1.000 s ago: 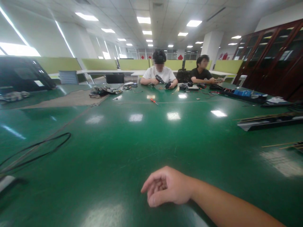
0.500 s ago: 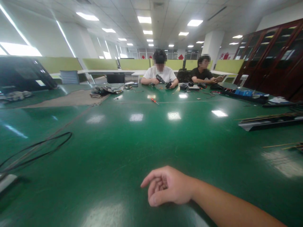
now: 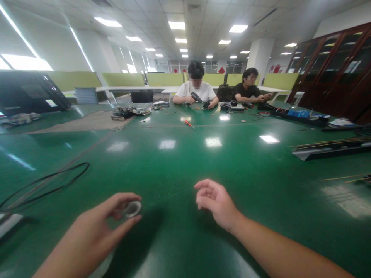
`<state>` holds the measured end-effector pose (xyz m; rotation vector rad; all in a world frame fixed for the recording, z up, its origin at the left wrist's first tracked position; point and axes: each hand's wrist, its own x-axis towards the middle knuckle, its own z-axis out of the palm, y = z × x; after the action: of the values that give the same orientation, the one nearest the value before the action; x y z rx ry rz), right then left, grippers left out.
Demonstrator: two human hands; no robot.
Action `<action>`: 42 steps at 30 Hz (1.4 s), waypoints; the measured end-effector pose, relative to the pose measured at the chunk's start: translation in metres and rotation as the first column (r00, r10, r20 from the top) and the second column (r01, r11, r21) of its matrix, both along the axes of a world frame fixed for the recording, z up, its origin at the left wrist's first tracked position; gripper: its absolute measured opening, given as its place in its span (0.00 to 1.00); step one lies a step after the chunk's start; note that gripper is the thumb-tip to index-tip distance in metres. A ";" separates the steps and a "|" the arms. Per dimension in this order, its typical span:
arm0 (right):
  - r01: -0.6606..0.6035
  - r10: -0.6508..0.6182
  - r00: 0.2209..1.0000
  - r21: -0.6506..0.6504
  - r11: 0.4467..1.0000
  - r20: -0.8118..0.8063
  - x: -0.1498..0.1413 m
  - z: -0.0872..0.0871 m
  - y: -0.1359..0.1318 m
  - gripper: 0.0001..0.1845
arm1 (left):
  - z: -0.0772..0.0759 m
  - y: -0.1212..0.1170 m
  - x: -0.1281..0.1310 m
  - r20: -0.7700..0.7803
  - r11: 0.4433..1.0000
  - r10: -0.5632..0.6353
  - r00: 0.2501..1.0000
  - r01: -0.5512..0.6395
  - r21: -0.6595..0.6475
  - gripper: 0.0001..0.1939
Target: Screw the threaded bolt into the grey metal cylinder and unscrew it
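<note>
My left hand (image 3: 95, 231) reaches in from the lower left and pinches a small whitish ring, perhaps a roll of tape (image 3: 132, 209), between thumb and fingers above the green table (image 3: 179, 162). My right hand (image 3: 216, 200) hovers a little to the right of it, fingers loosely curled and apart, holding nothing. The two hands are about a hand's width apart.
A black cable (image 3: 46, 183) loops at the left. A long black rail with thin sticks (image 3: 330, 148) lies at the right. An orange screwdriver (image 3: 189, 124) lies mid-table. Two people (image 3: 197, 90) sit at the far edge among tools and parts.
My left hand has come into view from the lower left holding the ring. My right hand has lifted and moved up and to the right, its fingers opening somewhat.
</note>
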<state>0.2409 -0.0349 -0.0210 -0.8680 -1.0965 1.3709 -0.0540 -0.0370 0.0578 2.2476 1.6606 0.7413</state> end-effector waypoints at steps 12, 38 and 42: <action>0.140 -0.318 0.780 0.345 0.928 0.540 -0.001 -0.003 -0.009 0.40 | -0.039 0.033 0.103 0.245 0.839 -0.447 0.860 0.498 -0.219 0.13; 0.011 -0.201 0.669 0.261 0.965 0.716 0.001 0.009 -0.011 0.11 | -0.053 0.036 0.094 0.402 0.836 -0.355 0.844 0.479 -0.268 0.13; 0.014 -0.205 0.662 0.261 0.965 0.721 0.001 0.010 -0.010 0.10 | -0.052 0.036 0.096 0.408 0.836 -0.353 0.842 0.480 -0.266 0.12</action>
<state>0.2421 -0.0453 -0.0110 -1.3487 -1.7577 0.7291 0.0415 -0.0007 0.0061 1.9758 0.9831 0.6099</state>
